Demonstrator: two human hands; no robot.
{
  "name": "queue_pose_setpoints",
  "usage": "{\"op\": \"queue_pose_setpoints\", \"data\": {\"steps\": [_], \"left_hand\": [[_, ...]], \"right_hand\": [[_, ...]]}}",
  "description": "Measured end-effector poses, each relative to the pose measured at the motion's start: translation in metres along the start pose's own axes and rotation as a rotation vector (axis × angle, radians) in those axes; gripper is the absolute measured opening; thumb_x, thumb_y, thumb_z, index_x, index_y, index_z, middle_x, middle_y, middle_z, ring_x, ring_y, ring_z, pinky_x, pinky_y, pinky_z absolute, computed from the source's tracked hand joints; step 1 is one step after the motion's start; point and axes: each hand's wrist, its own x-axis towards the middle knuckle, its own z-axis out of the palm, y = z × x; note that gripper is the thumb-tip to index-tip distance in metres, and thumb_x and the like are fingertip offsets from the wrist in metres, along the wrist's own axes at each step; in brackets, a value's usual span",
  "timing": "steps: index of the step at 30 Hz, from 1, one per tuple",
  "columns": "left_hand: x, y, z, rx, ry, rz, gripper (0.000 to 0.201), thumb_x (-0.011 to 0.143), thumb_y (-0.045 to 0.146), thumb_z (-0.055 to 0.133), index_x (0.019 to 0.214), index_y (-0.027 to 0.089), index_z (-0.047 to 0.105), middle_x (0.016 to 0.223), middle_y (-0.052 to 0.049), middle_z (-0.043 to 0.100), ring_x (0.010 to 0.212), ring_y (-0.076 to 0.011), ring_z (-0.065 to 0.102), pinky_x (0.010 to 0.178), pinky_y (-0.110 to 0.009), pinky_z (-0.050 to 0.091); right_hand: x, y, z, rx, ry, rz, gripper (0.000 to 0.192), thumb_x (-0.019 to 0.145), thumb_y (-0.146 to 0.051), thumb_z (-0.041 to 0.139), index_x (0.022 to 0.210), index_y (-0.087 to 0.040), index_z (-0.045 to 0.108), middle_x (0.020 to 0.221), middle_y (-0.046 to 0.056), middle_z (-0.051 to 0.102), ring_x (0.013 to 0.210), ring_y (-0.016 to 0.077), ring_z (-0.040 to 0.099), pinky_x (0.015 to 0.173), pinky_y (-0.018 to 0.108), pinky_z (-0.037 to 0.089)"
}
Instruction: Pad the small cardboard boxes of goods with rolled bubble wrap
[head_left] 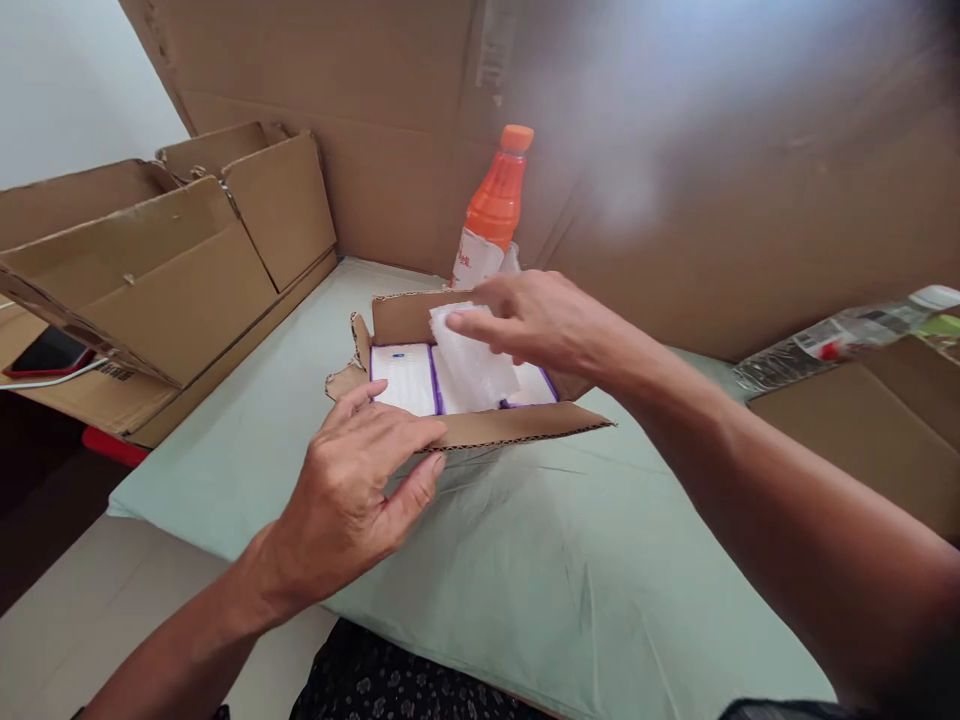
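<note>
Left fingers: my left hand (pixel 352 480) lies spread and holding nothing, fingertips pressing the near flap of the small carton (pixel 480 428).
Right fingers: my right hand (pixel 536 318) pinches a white packet (pixel 474 362) between thumb and fingers.
Packet: under my right fingertips, over the white purple-edged packs (pixel 403 378) inside the carton.
Beyond the fingers: an orange bottle (pixel 491 210).
Surface: pale green sheet (pixel 525 560).

Orange bottle (pixel 495 205) behind open box (pixel 480 425)
</note>
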Motion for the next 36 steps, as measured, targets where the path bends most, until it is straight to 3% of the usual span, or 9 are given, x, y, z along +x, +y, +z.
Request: {"op": "queue_pose_setpoints", "data": {"steps": [3,6,11,13,16,21,27,33,36], "left_hand": [[0.014,-0.007,-0.019,-0.089,-0.080,-0.073,0.011,0.095,0.017,0.061,0.100,0.021,0.070,0.093,0.000,0.078,0.085,-0.0147,0.072,0.093,-0.032,0.055],[0.037,-0.016,-0.030,-0.090,-0.149,-0.195,0.014,0.095,0.023,0.060,0.098,0.023,0.073,0.089,0.002,0.077,0.073,-0.0124,0.068,0.066,-0.024,0.052],[0.075,-0.035,-0.022,-0.088,-0.498,-0.325,0.023,0.092,0.027,0.055,0.102,0.024,0.076,0.069,0.004,0.068,0.051,-0.0092,0.052,0.048,-0.022,0.039],[0.087,-0.041,-0.015,-0.070,-0.535,-0.280,0.025,0.090,0.026,0.054,0.104,0.023,0.075,0.081,0.001,0.072,0.062,-0.0115,0.060,0.055,-0.024,0.044],[0.104,-0.044,-0.003,-0.029,-0.554,-0.079,0.030,0.089,0.023,0.052,0.109,0.024,0.074,0.110,-0.003,0.074,0.088,-0.0165,0.066,0.071,-0.027,0.048],[0.128,-0.042,0.016,0.096,-0.741,0.083,0.036,0.087,0.023,0.052,0.115,0.026,0.073,0.090,-0.002,0.071,0.077,-0.0180,0.062,0.070,-0.031,0.042],[0.130,-0.037,0.020,0.376,-0.808,0.097,0.031,0.092,0.045,0.052,0.102,0.023,0.072,0.082,-0.005,0.066,0.070,-0.0201,0.059,0.061,-0.032,0.032],[0.107,-0.051,-0.016,0.560,-0.742,0.044,0.049,0.096,0.056,0.047,0.067,0.020,0.064,0.068,-0.004,0.061,0.064,-0.0175,0.054,0.057,-0.032,0.025],[0.091,-0.061,-0.032,0.559,-0.670,0.004,0.047,0.096,0.049,0.047,0.062,0.020,0.062,0.068,-0.004,0.062,0.061,-0.0166,0.054,0.057,-0.031,0.029]], "right_hand": [[-0.021,0.016,0.000,0.033,-0.004,0.051,0.033,0.094,-0.044,0.053,0.094,-0.019,0.075,0.072,0.004,0.068,0.069,0.0190,0.061,0.066,0.033,0.043],[-0.026,0.033,0.008,0.019,0.007,0.082,0.028,0.090,-0.043,0.058,0.101,-0.022,0.074,0.085,0.004,0.072,0.077,0.0205,0.064,0.070,0.033,0.043],[-0.011,0.037,0.021,-0.124,-0.160,0.077,0.032,0.090,-0.047,0.062,0.104,-0.020,0.070,0.102,0.008,0.074,0.090,0.0246,0.065,0.069,0.033,0.041],[-0.006,0.035,0.023,-0.111,-0.196,0.053,0.027,0.090,-0.042,0.063,0.104,-0.019,0.068,0.105,0.008,0.074,0.089,0.0227,0.065,0.069,0.031,0.040],[-0.003,0.037,0.024,0.002,-0.207,0.034,0.018,0.090,-0.035,0.065,0.097,-0.019,0.066,0.097,0.006,0.074,0.081,0.0179,0.063,0.066,0.028,0.038],[-0.007,0.039,0.020,0.094,-0.190,0.075,0.017,0.093,-0.015,0.048,0.081,-0.017,0.061,0.072,0.002,0.066,0.064,0.0121,0.056,0.059,0.026,0.033],[-0.018,0.036,0.017,-0.346,-0.070,0.084,0.017,0.083,-0.005,0.052,0.081,-0.018,0.063,0.067,0.006,0.061,0.066,0.0175,0.055,0.059,0.030,0.027],[-0.023,0.050,0.016,-0.464,-0.042,0.126,0.015,0.086,-0.012,0.056,0.080,-0.017,0.068,0.072,0.011,0.067,0.067,0.0201,0.060,0.060,0.031,0.035],[-0.022,0.054,0.018,-0.525,-0.087,0.161,0.019,0.085,-0.007,0.055,0.085,-0.017,0.071,0.073,0.010,0.068,0.072,0.0211,0.063,0.061,0.031,0.036]]}}
